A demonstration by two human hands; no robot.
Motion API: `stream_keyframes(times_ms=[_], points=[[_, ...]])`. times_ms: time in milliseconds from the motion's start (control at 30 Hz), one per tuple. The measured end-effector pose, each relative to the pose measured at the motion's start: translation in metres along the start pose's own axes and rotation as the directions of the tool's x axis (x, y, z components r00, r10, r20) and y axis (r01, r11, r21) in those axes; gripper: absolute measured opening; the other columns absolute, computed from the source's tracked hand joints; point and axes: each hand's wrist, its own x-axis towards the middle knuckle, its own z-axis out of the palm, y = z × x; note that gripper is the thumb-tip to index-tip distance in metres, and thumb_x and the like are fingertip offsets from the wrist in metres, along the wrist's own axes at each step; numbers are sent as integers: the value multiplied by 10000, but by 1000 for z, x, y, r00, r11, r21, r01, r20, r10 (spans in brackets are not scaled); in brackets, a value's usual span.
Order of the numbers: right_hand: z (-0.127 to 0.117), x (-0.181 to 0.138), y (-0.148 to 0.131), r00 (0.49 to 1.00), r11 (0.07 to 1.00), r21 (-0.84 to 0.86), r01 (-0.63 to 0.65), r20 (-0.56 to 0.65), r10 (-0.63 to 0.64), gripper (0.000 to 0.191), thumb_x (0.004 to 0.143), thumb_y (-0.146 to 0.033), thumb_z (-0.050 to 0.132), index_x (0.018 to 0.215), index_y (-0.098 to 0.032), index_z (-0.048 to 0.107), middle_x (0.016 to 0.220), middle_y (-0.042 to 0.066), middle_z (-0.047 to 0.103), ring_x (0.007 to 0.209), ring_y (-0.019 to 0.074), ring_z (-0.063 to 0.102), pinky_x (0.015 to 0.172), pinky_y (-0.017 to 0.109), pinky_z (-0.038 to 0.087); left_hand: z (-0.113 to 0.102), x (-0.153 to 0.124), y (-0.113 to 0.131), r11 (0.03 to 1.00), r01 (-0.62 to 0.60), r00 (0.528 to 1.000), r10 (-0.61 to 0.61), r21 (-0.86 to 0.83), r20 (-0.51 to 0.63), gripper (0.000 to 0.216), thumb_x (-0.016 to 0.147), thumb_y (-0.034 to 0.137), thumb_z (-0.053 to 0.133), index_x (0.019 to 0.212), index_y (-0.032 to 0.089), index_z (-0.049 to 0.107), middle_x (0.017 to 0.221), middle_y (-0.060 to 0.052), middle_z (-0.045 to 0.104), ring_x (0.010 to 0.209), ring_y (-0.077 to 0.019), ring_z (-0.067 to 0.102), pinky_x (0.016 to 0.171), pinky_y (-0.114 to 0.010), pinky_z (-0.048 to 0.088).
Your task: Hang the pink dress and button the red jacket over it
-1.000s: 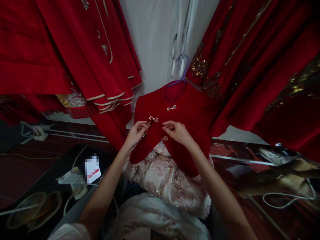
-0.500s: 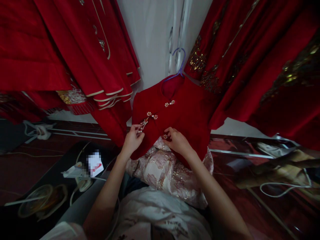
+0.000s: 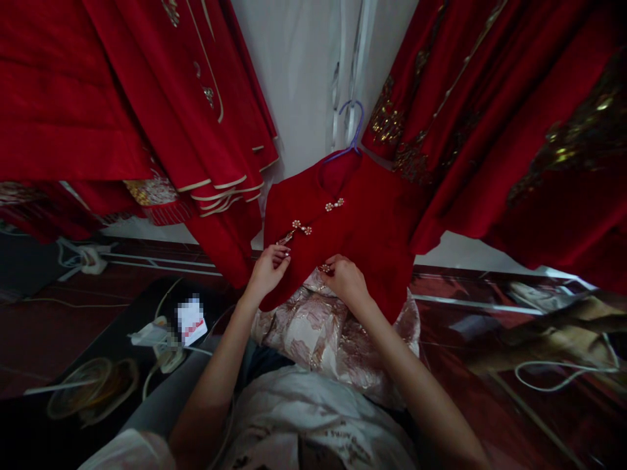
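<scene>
- Handling the front of a red jacket (image 3: 377, 222), two hands work at its ornaments; the jacket hangs on a purple hanger (image 3: 356, 137) straight ahead, its lower part over pale brocade cloth (image 3: 318, 329) near the lap.
- The left hand (image 3: 270, 266) is closed, its fingertips seeming to pinch the lower end of a beaded strand (image 3: 285, 239).
- The right hand (image 3: 344, 281) is closed too, fingertips gripping at the lower flower ornament (image 3: 325, 267); how much cloth it takes up cannot be told.
- Done, by the look of it: the upper flower ornament (image 3: 335, 204) lies across the opening beneath the collar, and the middle flower ornament (image 3: 302, 227) sits in place with the strand running down from it.
- Left open: fingers half cover the lower flower ornament, so whether its two sides meet is unclear; below it the front edges part, showing brocade.
- On the dark counter (image 3: 120, 326) at the left stands a clear shallow container (image 3: 81, 388), a thin white stick (image 3: 61, 386) across it; any contents are too dim to tell.
- Near that lies a white packet-like item (image 3: 192, 323), partly blurred out.
</scene>
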Motion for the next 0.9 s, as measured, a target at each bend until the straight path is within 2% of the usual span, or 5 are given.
stream_keyframes(times_ms=[167,500,600,767,900], points=[[3,0,-3,999,1000,-24,13,-36,-14,203,784,-200,598,949,-88,635,932,156,676,863,230,652,743,288,456,10,4,-3,1000,-24,999,24,4,-27,188,773,264,631,933,192,563,765,-2,600,680,-120,593,651,-247,495],[10,17,11,975,951,231,207,-126,-182,206,645,-165,630,846,-157,587,779,41,643,696,148,593,679,254,462,5,7,2,995,21,999,-25,-100,-38,168,732,282,663,856,182,611,779,-12,666,701,-123,632,690,-255,517],[-4,22,14,987,861,485,152,-25,-160,206,631,-211,665,825,-166,610,731,12,658,661,129,604,667,250,488,0,9,8,983,43,997,-54,-177,-55,186,700,278,687,836,164,634,787,-29,684,707,-127,641,717,-268,523],[-41,28,1,966,578,812,77,84,-245,225,656,-266,650,855,-162,628,780,29,682,666,118,625,651,253,519,-4,10,17,962,62,997,-73,-267,-32,175,677,263,696,808,152,658,785,-39,696,696,-125,641,719,-269,528],[-32,41,-23,964,568,804,175,-22,-267,230,643,-241,676,855,-163,633,788,27,684,684,115,631,697,257,527,4,8,17,959,72,996,-85,-274,-38,151,674,222,682,804,149,657,780,-35,697,685,-122,640,709,-264,531]])
